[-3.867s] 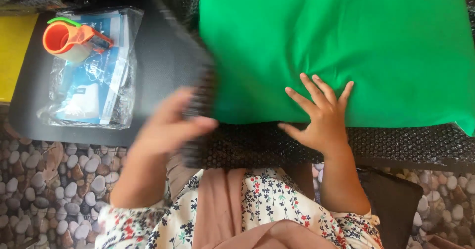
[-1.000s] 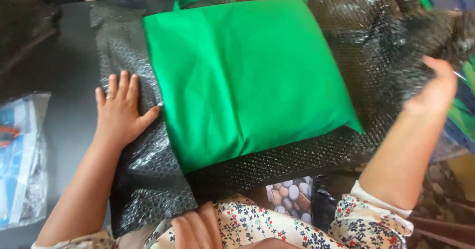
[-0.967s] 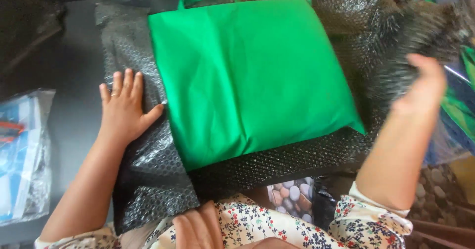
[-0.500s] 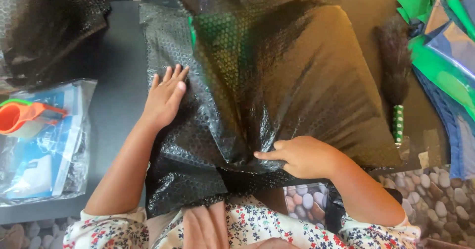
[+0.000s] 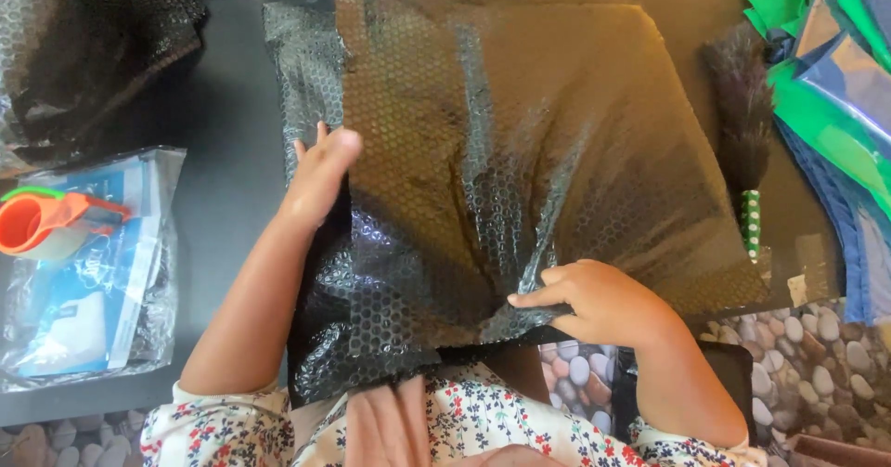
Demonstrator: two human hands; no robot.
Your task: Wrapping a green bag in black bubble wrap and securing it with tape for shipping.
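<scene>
The right hand (image 5: 603, 302) pinched the near edge of the black bubble-wrap sheet (image 5: 520, 151), fingers pressed together on the film. Beyond that grip, the light, limp, crinkly sheet draped across the dark table (image 5: 223, 105). The left hand (image 5: 320, 175) lay open-fingered against its left fold; edges seemed best for holding.

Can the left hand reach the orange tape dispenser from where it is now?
Probably yes. The left hand rests on the black bubble wrap; the orange tape dispenser lies to its left on clear plastic packets, with only bare dark table between.
</scene>
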